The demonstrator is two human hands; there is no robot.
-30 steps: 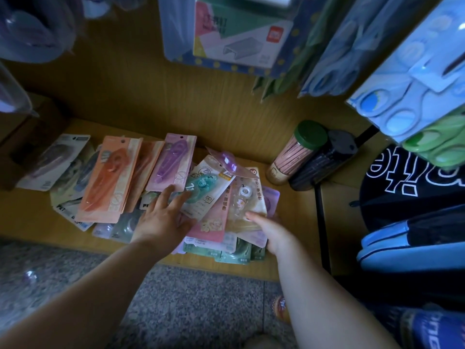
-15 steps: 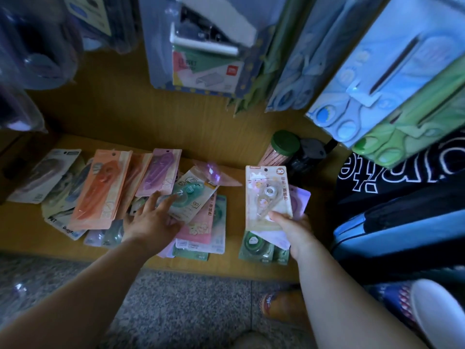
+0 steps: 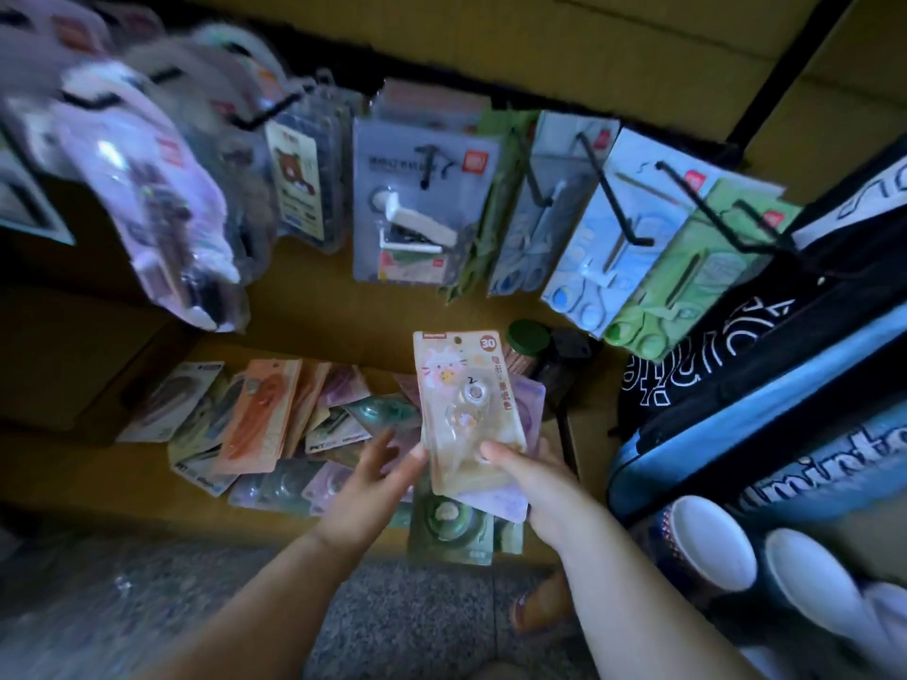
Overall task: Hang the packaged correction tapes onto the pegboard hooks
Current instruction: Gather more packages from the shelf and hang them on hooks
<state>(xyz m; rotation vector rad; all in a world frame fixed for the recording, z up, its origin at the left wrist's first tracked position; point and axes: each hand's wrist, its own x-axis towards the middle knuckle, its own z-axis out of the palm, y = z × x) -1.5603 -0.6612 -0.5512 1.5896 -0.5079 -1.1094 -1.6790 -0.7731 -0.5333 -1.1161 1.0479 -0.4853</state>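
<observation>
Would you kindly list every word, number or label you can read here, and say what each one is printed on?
"30": red circle on the cream correction tape pack in the right hand.
"2": handwritten on that pack's plastic bubble.
"PET": white pack in the shelf pile.
Partial white letters, "minto": blue bag, cut off.
Chinese text on the held pack and the stapler pack: too blurred to read.

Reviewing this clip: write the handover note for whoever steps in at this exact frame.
Right hand: holds a small stack of packs by the bottom edge, the cream cat-print correction tape in front, a purple pack behind.
Left hand: open, fingertips at the front pack's left edge, gripping nothing.
Remaining packs lie spread on the wooden shelf.
Pegboard hooks above carry other stationery.
Done: packs picked up; no correction tape visibly hung.
Left: thread the held packs' hang holes onto a hook, then the pile.
</observation>
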